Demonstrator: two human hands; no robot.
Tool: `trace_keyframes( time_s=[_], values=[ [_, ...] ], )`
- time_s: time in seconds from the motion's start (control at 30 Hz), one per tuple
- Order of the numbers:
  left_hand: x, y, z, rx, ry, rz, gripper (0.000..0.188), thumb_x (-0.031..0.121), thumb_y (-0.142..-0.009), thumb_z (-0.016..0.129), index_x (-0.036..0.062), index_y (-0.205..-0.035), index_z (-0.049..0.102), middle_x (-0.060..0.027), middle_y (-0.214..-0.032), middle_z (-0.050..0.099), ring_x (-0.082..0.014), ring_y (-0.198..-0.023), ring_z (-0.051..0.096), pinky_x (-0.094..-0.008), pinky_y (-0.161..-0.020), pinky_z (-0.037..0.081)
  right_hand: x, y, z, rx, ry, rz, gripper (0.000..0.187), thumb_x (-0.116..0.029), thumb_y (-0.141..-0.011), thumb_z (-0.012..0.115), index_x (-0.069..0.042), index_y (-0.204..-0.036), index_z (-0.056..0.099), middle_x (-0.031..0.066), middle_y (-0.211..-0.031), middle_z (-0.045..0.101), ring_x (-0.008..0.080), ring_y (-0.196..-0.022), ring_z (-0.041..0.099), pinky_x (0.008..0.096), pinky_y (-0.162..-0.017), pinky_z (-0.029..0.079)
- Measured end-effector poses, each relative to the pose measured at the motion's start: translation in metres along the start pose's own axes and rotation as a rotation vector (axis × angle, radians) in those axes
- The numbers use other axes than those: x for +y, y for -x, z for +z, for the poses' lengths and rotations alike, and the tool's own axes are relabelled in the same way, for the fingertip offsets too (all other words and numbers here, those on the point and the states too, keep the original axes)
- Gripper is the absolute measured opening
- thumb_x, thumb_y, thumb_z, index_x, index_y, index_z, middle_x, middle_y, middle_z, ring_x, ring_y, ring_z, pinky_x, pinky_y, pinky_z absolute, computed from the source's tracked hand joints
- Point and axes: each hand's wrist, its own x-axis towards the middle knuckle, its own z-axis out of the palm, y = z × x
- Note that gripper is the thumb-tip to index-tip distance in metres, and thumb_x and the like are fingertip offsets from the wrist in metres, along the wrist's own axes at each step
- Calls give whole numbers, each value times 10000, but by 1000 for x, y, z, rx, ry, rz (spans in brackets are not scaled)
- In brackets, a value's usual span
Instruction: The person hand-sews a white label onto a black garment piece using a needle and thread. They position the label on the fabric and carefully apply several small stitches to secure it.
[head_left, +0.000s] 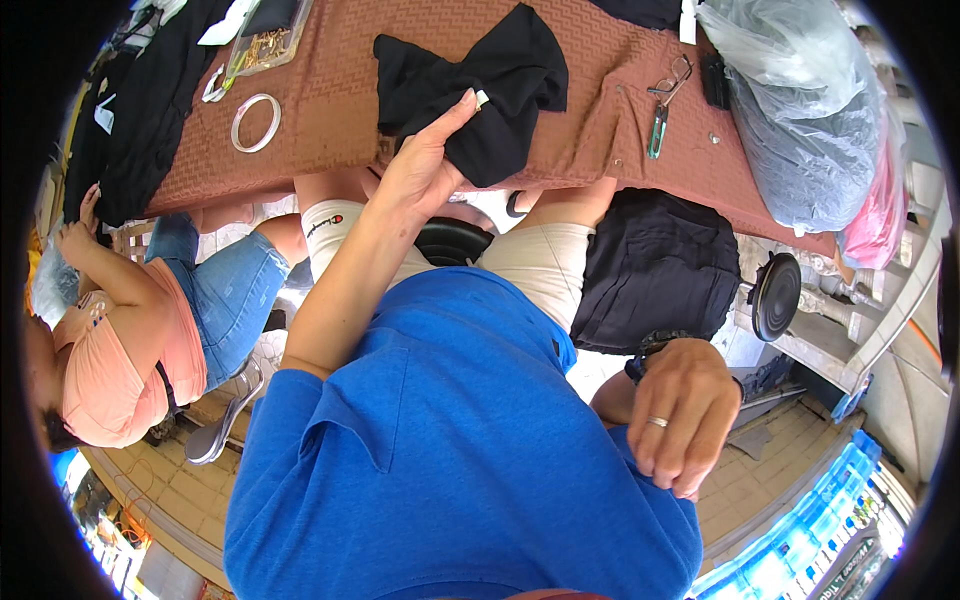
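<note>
My left hand (430, 165) reaches over the table edge and is closed on a black garment (510, 75). Its thumb presses beside a small white tag (481, 99) on the cloth, while the other fingers are hidden beneath. Bunched into a loose shape, the garment lies on the brown tablecloth (330, 100). My right hand (685, 410), with a ring and a dark wristband, is bent back to my right upper arm. Its curled fingers are closed at the hem of my blue shirt sleeve (650, 510), and the fingertips are partly hidden.
Green-handled thread snips (657, 130) and a dark small box (715, 82) lie right. At left are a white tape roll (256, 123), a clear box (270, 40) and black cloth (165, 110). Filled plastic bags (800, 110) crowd the right. Black fabric (655, 270) hangs beside my leg; a co-worker (120, 370) sits left.
</note>
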Motion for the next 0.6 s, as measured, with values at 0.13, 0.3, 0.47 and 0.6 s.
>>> trace_keyframes(
  time_s=[0.13, 0.3, 0.47, 0.6],
  values=[
    [2, 7, 8, 4, 98, -91, 493, 201, -999, 650, -50, -1389, 482, -163, -1391, 558, -240, -1283, 569, -386, -1119, 470, 21, -1, 1, -2, -138, 33, 140, -60, -964, 677, 47, -898, 615, 94, -797, 590, 244, -647, 587, 349, -520, 430],
    [4, 19, 12, -57, 48, -47, 472, 147, -988, 657, -59, -1379, 491, -164, -1373, 569, -236, -1269, 578, -379, -1124, 465, 34, -4, -1, -76, -255, 52, 123, -53, -967, 670, 35, -901, 614, 100, -801, 586, 252, -664, 583, 365, -544, 434],
    [7, 22, 18, -4, -3, -1, 428, 111, -965, 678, -60, -1332, 542, -156, -1325, 605, -218, -1233, 604, -371, -1100, 486, 45, -7, -1, -197, -337, 91, 108, -62, -996, 626, 28, -935, 615, 118, -857, 605, 271, -761, 603, 384, -626, 464],
    [5, 31, 26, 37, -88, 63, 351, 165, -941, 714, -5, -1238, 635, -111, -1175, 677, -186, -1058, 664, -347, -893, 551, 36, 10, -22, 252, -3, 273, 74, -54, -977, 644, 18, -975, 662, 135, -946, 665, 257, -834, 667, 393, -715, 538]
  ],
)
